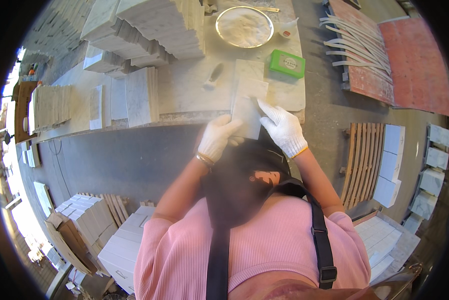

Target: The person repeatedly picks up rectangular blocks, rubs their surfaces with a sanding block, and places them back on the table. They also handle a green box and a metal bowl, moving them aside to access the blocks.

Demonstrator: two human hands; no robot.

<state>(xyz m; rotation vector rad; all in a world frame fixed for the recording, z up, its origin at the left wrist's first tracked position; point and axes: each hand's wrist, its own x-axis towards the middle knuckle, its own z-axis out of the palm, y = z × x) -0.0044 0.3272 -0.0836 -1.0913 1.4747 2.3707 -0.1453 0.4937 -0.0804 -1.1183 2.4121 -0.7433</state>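
Note:
Both my hands wear white knit gloves. My left hand [217, 136] is closed on the left edge of a pale grey-white marble tile [247, 119], which sticks out past the front of the work table [184, 100]. Against the tile's right edge, my right hand [283, 127] has its fingers bent near the upper corner. A small dark spot shows at those fingertips, too small to name. Farther back, more light tile [251, 89] lies on the table. To its left rests a brush-like tool [215, 75], blurred. On the right is a green box [287, 64].
A round pan of white powder [244, 27] stands at the back, beside a small white bag [288, 29]. Tall stacks of marble tiles [159, 27] fill the table's left. White strips [357, 47] lie on a red board at right. A wooden pallet [362, 165] and white boxes [127, 245] are around me.

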